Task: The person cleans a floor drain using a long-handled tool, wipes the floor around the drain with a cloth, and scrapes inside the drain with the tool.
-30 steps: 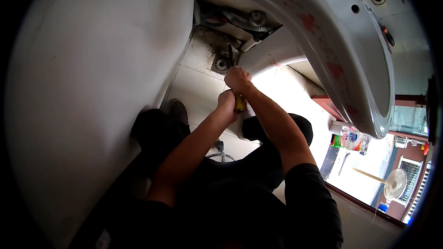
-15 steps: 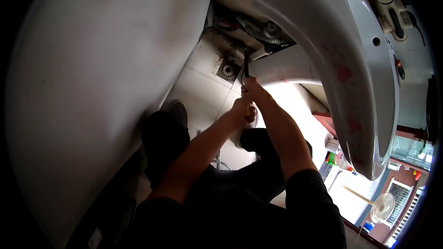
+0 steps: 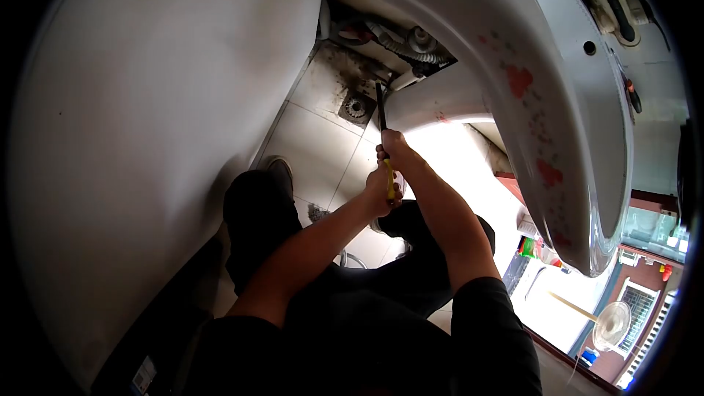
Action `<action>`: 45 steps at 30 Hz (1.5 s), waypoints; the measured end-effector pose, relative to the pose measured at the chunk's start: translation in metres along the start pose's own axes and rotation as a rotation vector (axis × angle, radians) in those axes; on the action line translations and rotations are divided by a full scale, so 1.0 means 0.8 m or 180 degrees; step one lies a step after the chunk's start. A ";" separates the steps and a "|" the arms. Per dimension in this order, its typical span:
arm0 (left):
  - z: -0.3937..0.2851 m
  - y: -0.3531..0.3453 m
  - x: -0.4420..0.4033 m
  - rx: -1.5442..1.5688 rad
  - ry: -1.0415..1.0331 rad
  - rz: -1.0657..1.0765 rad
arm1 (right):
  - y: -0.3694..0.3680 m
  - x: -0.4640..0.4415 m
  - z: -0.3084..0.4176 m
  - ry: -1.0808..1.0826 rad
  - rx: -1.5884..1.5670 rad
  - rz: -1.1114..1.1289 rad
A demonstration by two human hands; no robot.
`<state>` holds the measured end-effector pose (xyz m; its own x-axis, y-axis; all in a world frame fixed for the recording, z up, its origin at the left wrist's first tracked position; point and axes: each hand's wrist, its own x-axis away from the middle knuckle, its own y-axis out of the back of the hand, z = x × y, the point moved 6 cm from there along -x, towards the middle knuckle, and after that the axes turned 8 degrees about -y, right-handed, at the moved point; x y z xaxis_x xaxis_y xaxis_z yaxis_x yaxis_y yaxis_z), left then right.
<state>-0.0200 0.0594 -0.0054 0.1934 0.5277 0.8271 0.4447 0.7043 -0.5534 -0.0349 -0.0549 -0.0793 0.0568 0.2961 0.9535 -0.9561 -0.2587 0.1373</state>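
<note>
My left hand (image 3: pixel 379 189) is closed around the yellow handle of a long tool with a dark, narrow shaft (image 3: pixel 380 108). Higher up, my right hand (image 3: pixel 396 144) grips the same tool near the base of its shaft. Its kind is not clear from here. The shaft's far end lies close to a short pale pipe (image 3: pixel 405 79) and the foot of the white basin pedestal (image 3: pixel 440 95); whether it touches either I cannot tell. A round floor drain (image 3: pixel 356 108) sits in the dirty tile just left of the shaft.
A white basin (image 3: pixel 557 125) with red flower prints overhangs on the right. Behind the pedestal run a grey corrugated hose (image 3: pixel 396 45) and fittings. A large pale panel (image 3: pixel 169 103) borders the left. A screwdriver-like tool (image 3: pixel 633 97) lies by the basin's far edge.
Both hands and the tool have shifted slightly down and left in view, and the yellow handle shows more. The tool's end now appears farther from the wall. The camera view has also shifted.
</note>
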 end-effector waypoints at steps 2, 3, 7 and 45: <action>-0.001 0.003 0.001 -0.0092 -0.0022 0.0033 | -0.003 -0.008 0.011 0.0183 0.0064 0.0007; -0.014 -0.001 -0.008 -0.0238 -0.0210 0.0160 | -0.004 -0.018 0.024 0.0153 0.0112 -0.0067; -0.048 -0.031 -0.025 -0.0093 -0.0112 0.0080 | -0.002 -0.026 0.057 -0.0199 0.0171 0.0307; -0.127 -0.011 0.158 -0.7208 -0.3107 0.0983 | 0.015 0.256 0.051 0.3334 0.5086 -0.2373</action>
<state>0.0891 0.0715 0.1138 0.4214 0.8898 0.1752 0.4428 -0.3704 0.8165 -0.0231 -0.0348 0.1289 -0.4728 0.8561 0.2087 0.2490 -0.0974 0.9636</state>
